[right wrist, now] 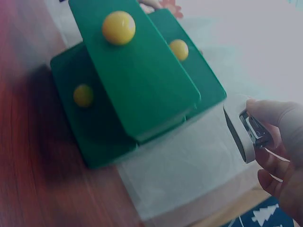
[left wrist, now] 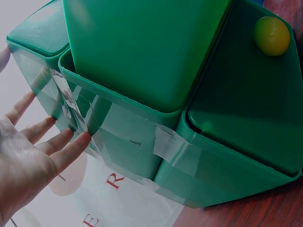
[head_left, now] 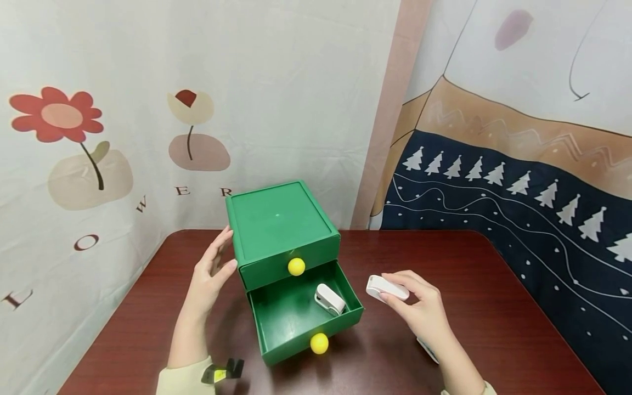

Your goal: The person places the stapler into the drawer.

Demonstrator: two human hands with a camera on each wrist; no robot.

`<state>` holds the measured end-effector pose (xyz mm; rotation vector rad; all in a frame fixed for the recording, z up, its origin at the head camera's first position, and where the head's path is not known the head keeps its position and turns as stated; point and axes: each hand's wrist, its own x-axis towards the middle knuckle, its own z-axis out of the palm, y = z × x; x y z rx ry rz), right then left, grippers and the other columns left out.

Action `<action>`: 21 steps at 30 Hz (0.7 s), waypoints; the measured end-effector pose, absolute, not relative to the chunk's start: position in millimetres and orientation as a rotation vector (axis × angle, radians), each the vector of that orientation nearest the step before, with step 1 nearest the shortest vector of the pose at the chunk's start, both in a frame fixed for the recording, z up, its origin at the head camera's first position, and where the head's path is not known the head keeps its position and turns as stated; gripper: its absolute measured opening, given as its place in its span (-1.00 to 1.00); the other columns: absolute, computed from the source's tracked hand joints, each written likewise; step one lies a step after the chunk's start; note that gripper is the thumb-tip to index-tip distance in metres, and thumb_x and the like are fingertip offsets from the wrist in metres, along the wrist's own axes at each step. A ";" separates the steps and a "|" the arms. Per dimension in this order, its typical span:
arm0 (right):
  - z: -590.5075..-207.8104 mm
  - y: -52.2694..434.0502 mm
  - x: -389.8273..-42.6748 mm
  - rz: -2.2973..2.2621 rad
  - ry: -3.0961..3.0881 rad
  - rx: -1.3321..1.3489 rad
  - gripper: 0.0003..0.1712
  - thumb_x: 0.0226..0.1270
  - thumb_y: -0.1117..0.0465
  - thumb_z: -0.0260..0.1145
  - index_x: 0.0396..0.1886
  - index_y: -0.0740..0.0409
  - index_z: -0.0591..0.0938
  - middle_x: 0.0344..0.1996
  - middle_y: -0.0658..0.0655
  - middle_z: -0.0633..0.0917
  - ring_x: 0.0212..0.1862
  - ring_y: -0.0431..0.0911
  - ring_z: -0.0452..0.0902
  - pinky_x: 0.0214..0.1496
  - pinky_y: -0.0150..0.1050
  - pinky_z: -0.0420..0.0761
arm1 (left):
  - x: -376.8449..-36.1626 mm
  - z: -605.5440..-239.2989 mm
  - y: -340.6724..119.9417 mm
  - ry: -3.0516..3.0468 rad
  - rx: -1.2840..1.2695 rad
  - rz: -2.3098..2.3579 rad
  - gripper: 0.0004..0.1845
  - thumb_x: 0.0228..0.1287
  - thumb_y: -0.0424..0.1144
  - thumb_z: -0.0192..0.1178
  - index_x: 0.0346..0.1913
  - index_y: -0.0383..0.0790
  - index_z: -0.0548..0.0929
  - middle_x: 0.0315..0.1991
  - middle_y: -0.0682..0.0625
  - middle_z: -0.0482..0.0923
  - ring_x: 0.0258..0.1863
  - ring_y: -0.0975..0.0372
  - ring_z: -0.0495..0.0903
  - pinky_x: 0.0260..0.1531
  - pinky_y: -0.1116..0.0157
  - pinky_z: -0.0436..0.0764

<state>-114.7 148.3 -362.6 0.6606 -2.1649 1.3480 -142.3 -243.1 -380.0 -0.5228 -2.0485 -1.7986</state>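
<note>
A green two-drawer box [head_left: 278, 222] stands on a dark red table [head_left: 494, 307]. Its upper drawer is closed, with a yellow knob [head_left: 296, 266]. The lower drawer [head_left: 283, 321] is pulled out, and a small white stapler [head_left: 329, 299] lies at its right side. My left hand [head_left: 219, 255] rests with straight fingers against the box's left wall [left wrist: 109, 123]. Just right of the open drawer, my right hand [head_left: 412, 296] pinches a second white stapler [head_left: 385, 287], which the right wrist view [right wrist: 239, 135] shows above the table.
A second yellow knob [head_left: 319, 343] sticks out of the lower drawer's front toward me. Patterned cloths hang right behind the table. Something white [head_left: 427, 350] peeks out under my right wrist. A black and yellow tag [head_left: 222, 372] sits at my left sleeve.
</note>
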 end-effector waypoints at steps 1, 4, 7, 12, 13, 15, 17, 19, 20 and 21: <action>-361.2 145.2 -114.4 1.357 -2.166 0.674 -0.59 -0.13 0.56 0.50 -0.18 0.34 0.70 -0.27 0.15 0.68 -0.25 -0.18 0.54 -0.26 -0.48 0.49 | -142.3 -380.0 -243.2 -2.048 -0.532 -1.798 -0.41 0.36 -0.52 0.03 0.43 -0.28 0.24 0.49 -0.07 0.03 0.39 0.21 0.12 0.20 0.40 0.27; -357.9 135.7 -113.6 1.389 -2.158 0.726 -0.60 -0.12 0.55 0.51 -0.18 0.36 0.69 -0.28 0.16 0.68 -0.25 -0.16 0.54 -0.25 -0.47 0.49 | -142.3 -380.0 -242.9 -2.044 -0.521 -1.802 -0.42 0.35 -0.52 0.03 0.42 -0.28 0.25 0.48 -0.06 0.04 0.38 0.20 0.13 0.19 0.40 0.28; -354.6 125.9 -112.7 1.417 -2.156 0.774 -0.60 -0.10 0.53 0.51 -0.16 0.34 0.70 -0.28 0.17 0.68 -0.24 -0.14 0.55 -0.24 -0.46 0.51 | -142.6 -380.0 -242.7 -2.049 -0.492 -1.805 -0.42 0.35 -0.52 0.03 0.42 -0.28 0.26 0.48 -0.04 0.06 0.38 0.18 0.14 0.20 0.38 0.27; -349.9 108.7 -110.0 1.469 -2.159 0.820 -0.60 -0.09 0.52 0.51 -0.16 0.27 0.71 -0.28 0.11 0.69 -0.23 -0.13 0.56 -0.19 -0.42 0.53 | -143.3 -380.1 -242.6 -2.056 -0.470 -1.806 -0.43 0.35 -0.52 0.03 0.41 -0.27 0.27 0.48 -0.03 0.06 0.39 0.16 0.13 0.19 0.41 0.28; -349.3 105.4 -109.6 1.482 -2.156 0.832 -0.61 -0.09 0.53 0.50 -0.17 0.27 0.71 -0.28 0.10 0.69 -0.23 -0.12 0.57 -0.19 -0.41 0.53 | -143.4 -380.1 -242.6 -2.055 -0.470 -1.807 -0.43 0.35 -0.52 0.03 0.41 -0.27 0.27 0.48 -0.03 0.06 0.39 0.15 0.13 0.18 0.42 0.28; -348.4 99.1 -109.3 1.502 -2.156 0.854 -0.62 -0.09 0.53 0.50 -0.18 0.28 0.71 -0.29 0.09 0.69 -0.23 -0.11 0.57 -0.19 -0.40 0.54 | -143.6 -380.3 -242.7 -2.051 -0.473 -1.810 -0.43 0.35 -0.52 0.03 0.41 -0.28 0.27 0.48 -0.04 0.06 0.39 0.15 0.13 0.15 0.46 0.29; -347.8 93.6 -109.6 1.516 -2.160 0.887 -0.63 -0.09 0.53 0.50 -0.19 0.30 0.71 -0.29 0.11 0.68 -0.24 -0.09 0.57 -0.21 -0.38 0.56 | -143.8 -380.2 -242.7 -2.049 -0.476 -1.810 -0.43 0.35 -0.52 0.03 0.41 -0.29 0.27 0.48 -0.04 0.06 0.39 0.15 0.13 0.15 0.47 0.29; -347.7 88.7 -110.7 1.534 -2.171 0.916 -0.64 -0.08 0.53 0.50 -0.19 0.31 0.71 -0.29 0.13 0.69 -0.25 -0.08 0.57 -0.24 -0.35 0.58 | -144.0 -380.2 -242.8 -2.046 -0.480 -1.811 -0.43 0.34 -0.52 0.03 0.41 -0.29 0.27 0.48 -0.05 0.06 0.39 0.16 0.13 0.15 0.47 0.29; -347.6 86.3 -111.2 1.540 -2.183 0.927 -0.65 -0.07 0.52 0.49 -0.19 0.32 0.71 -0.28 0.14 0.69 -0.26 -0.08 0.57 -0.28 -0.34 0.58 | -144.0 -380.2 -242.8 -2.045 -0.480 -1.810 -0.43 0.34 -0.53 0.03 0.41 -0.30 0.27 0.48 -0.05 0.06 0.38 0.17 0.14 0.14 0.47 0.29; -347.8 84.0 -111.8 1.539 -2.197 0.938 -0.66 -0.06 0.51 0.49 -0.19 0.32 0.71 -0.28 0.14 0.69 -0.26 -0.07 0.56 -0.30 -0.32 0.57 | -143.9 -380.2 -242.9 -2.044 -0.480 -1.811 -0.43 0.34 -0.53 0.03 0.41 -0.30 0.27 0.48 -0.05 0.07 0.38 0.18 0.14 0.15 0.46 0.29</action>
